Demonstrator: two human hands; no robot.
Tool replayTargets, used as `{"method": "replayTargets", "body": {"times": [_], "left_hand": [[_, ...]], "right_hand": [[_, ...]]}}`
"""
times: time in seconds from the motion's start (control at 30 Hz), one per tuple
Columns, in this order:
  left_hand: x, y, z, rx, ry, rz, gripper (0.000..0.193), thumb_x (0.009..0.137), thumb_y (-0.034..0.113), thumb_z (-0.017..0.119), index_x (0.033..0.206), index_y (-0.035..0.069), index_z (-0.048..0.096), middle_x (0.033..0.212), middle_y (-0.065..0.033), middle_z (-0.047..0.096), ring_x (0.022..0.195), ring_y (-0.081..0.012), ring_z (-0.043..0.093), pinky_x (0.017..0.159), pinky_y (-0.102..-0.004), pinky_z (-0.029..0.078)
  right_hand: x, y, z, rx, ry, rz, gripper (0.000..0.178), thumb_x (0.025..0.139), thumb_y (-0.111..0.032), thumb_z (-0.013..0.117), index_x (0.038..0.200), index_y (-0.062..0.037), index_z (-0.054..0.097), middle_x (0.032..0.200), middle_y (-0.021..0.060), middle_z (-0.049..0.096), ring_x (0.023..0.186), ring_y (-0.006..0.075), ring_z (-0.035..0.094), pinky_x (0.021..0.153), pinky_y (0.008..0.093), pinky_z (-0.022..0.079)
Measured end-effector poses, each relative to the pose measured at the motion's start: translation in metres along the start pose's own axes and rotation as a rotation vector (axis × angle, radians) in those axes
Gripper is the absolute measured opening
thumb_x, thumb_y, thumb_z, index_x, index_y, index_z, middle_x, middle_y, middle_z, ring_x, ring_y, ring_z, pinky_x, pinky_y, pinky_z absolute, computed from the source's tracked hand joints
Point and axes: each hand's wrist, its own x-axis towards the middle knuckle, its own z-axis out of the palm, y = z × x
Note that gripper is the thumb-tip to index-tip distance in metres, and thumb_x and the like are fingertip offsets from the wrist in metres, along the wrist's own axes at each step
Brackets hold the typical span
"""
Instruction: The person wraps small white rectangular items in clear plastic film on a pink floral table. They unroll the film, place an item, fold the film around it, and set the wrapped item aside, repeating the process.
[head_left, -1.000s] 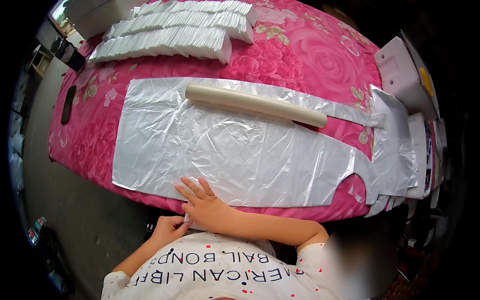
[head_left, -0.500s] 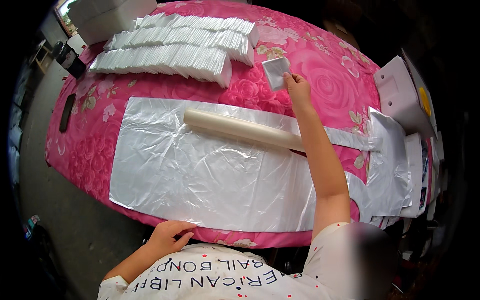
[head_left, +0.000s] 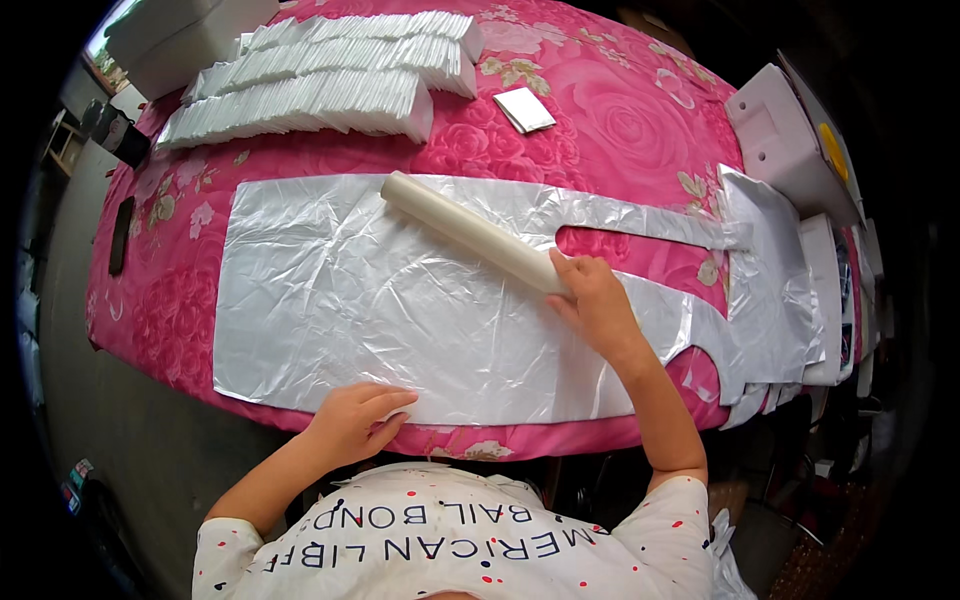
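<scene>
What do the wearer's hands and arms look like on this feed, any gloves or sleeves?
Neither the left hand nor the right hand wears a glove, and no watch or bracelet shows. The forearms are bare. The short sleeves are white with small spots, some red, matching the shirt, which has dark lettering.

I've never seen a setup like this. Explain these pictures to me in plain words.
There is no machine here, just a person's two bare hands. The view comes from a wide fisheye camera worn on the head, looking down, so straight edges bend. A shiny whitish sheet lies spread on a pink flowered tablecloth. Beyond it are a small folded packet and rows of thin white packets. The right hand holds one end of a pale tube, which lies slantwise over the sheet. The left hand is at the sheet's near edge, seemingly holding nothing.
</scene>
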Motion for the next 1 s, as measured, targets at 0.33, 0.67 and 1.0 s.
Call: {"method": "replayTargets", "body": {"times": [0.33, 0.67, 1.0], "left_hand": [[0.101, 0.022, 0.091, 0.247, -0.023, 0.184, 0.074, 0.072, 0.035, 0.068, 0.133, 0.006, 0.038, 0.145, -0.0287, 0.007, 0.134, -0.0495, 0.003, 0.106, -0.0532, 0.019], [0.124, 0.041, 0.106, 0.236, -0.073, 0.267, 0.055, 0.068, 0.039, 0.068, 0.107, 0.002, 0.054, 0.144, -0.0249, 0.019, 0.134, -0.0491, 0.006, 0.105, -0.0544, 0.021], [0.127, 0.046, 0.102, 0.268, -0.181, 0.34, 0.051, 0.067, 0.041, 0.066, 0.1, 0.004, 0.055, 0.142, -0.022, 0.026, 0.135, -0.0455, 0.009, 0.106, -0.0547, 0.022]], "right_hand": [[-0.117, 0.009, 0.022, 0.041, 0.079, 0.105, 0.064, 0.092, -0.047, 0.036, 0.131, 0.004, 0.038, 0.14, 0.0215, 0.032, 0.13, 0.0346, 0.029, 0.108, 0.0412, 0.021], [-0.24, 0.187, -0.037, -0.425, 0.494, 0.651, 0.042, 0.091, -0.022, 0.043, 0.125, 0.0019, 0.047, 0.135, 0.0171, 0.042, 0.127, 0.0317, 0.036, 0.106, 0.0412, 0.026], [-0.242, 0.194, -0.039, -0.613, 0.627, 0.919, 0.027, 0.086, -0.012, 0.051, 0.106, 0.001, 0.063, 0.12, 0.0128, 0.057, 0.115, 0.0284, 0.051, 0.096, 0.036, 0.04]]}}
